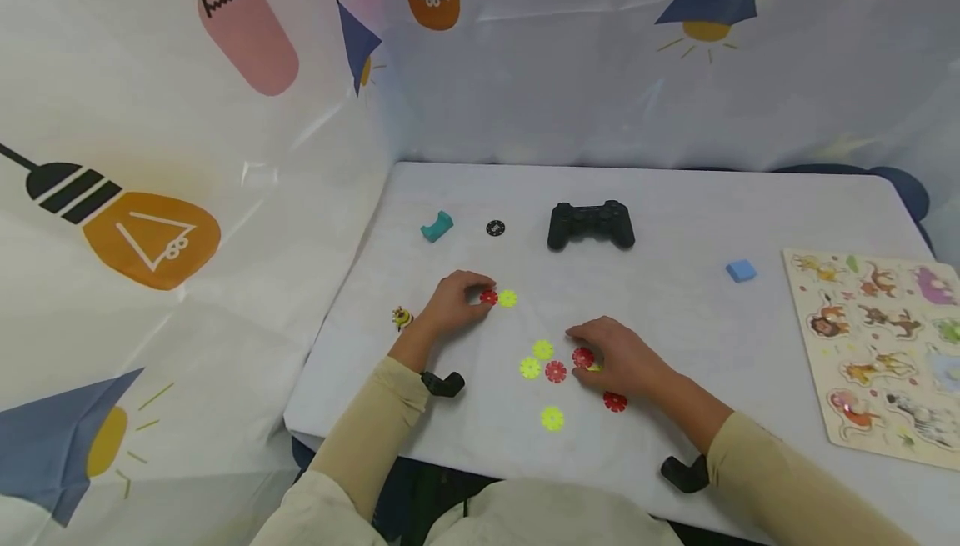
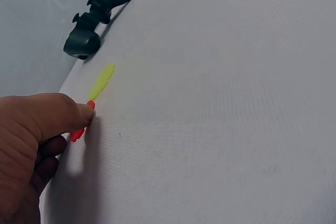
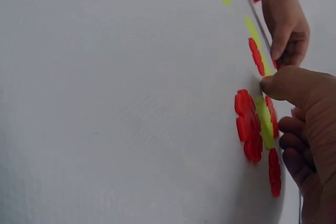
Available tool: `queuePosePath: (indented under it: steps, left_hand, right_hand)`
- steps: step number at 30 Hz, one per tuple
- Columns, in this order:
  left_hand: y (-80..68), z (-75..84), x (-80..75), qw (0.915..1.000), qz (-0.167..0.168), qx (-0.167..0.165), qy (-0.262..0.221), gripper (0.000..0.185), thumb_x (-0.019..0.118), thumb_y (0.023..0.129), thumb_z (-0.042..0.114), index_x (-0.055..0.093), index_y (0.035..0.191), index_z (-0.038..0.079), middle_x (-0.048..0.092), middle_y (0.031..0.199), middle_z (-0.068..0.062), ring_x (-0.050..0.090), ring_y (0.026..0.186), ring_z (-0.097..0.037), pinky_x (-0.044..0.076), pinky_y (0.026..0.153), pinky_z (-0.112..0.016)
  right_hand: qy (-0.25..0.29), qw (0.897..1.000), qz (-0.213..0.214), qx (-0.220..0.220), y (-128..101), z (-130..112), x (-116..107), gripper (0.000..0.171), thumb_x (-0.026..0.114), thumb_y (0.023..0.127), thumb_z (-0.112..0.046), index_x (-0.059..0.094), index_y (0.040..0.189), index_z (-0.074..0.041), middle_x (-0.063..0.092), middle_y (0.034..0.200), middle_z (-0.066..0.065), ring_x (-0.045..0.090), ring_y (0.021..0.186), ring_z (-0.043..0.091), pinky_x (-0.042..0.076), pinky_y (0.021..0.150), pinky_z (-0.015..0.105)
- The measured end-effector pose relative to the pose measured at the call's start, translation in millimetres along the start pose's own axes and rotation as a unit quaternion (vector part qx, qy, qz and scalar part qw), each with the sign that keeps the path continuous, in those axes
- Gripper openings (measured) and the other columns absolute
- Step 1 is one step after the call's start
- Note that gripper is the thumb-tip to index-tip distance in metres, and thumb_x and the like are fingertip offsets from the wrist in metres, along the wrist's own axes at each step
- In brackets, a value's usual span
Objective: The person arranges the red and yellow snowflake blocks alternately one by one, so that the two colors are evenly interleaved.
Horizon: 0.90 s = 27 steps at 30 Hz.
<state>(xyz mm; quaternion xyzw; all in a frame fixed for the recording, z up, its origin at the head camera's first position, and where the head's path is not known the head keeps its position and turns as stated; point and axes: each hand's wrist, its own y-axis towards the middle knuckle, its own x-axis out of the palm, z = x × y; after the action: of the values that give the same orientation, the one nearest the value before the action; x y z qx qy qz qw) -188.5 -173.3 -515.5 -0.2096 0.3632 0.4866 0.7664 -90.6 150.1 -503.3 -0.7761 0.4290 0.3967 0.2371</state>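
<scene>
The left hand (image 1: 453,304) pinches a red disc (image 1: 488,298) between curled fingers (image 2: 63,114) and thumb, the disc's edge on the table (image 1: 675,212); a yellow disc (image 1: 507,298) lies just beside it, on the side away from the hand. The right hand (image 1: 618,358) has its fingers (image 3: 294,87) curled over a second red disc (image 1: 582,357), the fingertips touching it, with a sliver of yellow showing under the palm; whether it truly grips that disc I cannot tell. Taking the black gamepad (image 1: 591,223) as landmark: both hands work nearer the person than the gamepad, the left hand nearer and to its left, the right hand nearer and almost straight in line with it. Between the hands lie two yellow discs (image 1: 543,350) and one red disc (image 1: 556,372); nearer the person than these lie another yellow disc (image 1: 552,418) and a red one (image 1: 615,401). Left of the gamepad sits a small black disc (image 1: 495,228), and further left a teal block (image 1: 437,227). Right of the gamepad lies a blue block (image 1: 741,271), and well beyond it an animal puzzle board (image 1: 877,346). A small bee figure (image 1: 402,318) stands by the left wrist.
</scene>
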Motion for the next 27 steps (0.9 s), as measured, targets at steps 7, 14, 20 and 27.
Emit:
queuePosePath:
  steps: [7, 14, 20, 27]
  left_hand:
    - [-0.6, 0.8, -0.4, 1.0, -0.001, -0.008, 0.002, 0.036, 0.078, 0.084, 0.014, 0.07, 0.119, 0.014, 0.066, 0.118, 0.002, 0.056, 0.114, -0.016, 0.044, 0.1, -0.035]
    - [1.2, 2.2, -1.5, 1.0, -0.001, -0.008, 0.005, 0.036, 0.078, 0.084, 0.014, 0.07, 0.12, 0.014, 0.066, 0.119, 0.003, 0.056, 0.115, -0.016, 0.043, 0.101, -0.035]
    - [1.6, 2.3, -1.8, 0.9999, -0.004, -0.01, 0.005, 0.036, 0.077, 0.085, 0.015, 0.07, 0.119, 0.014, 0.066, 0.119, 0.003, 0.056, 0.115, -0.016, 0.043, 0.101, -0.034]
    - [2.8, 4.0, -1.8, 0.9998, -0.011, -0.013, -0.003, 0.036, 0.077, 0.085, 0.014, 0.07, 0.12, 0.014, 0.066, 0.117, 0.004, 0.056, 0.113, -0.015, 0.043, 0.101, -0.035]
  right_hand:
    - [-0.014, 1.0, 0.002, 0.006, -1, -3, 2, 0.052, 0.082, 0.078, -0.027, 0.066, 0.125, -0.013, 0.065, 0.113, -0.002, 0.058, 0.103, 0.019, 0.054, 0.086, 0.04]
    - [-0.014, 1.0, -0.001, 0.012, -1, -5, 1, 0.055, 0.082, 0.077, -0.024, 0.064, 0.127, -0.012, 0.065, 0.113, -0.002, 0.057, 0.103, 0.019, 0.053, 0.088, 0.041]
    - [0.002, 1.0, 0.013, 0.022, 24, -11, -11, 0.058, 0.081, 0.079, -0.022, 0.06, 0.132, -0.011, 0.064, 0.114, -0.001, 0.057, 0.103, 0.019, 0.052, 0.089, 0.042]
    - [0.023, 0.999, 0.028, 0.029, 92, -17, -19, 0.058, 0.078, 0.082, -0.019, 0.058, 0.135, -0.008, 0.065, 0.118, 0.004, 0.057, 0.109, 0.024, 0.048, 0.096, 0.045]
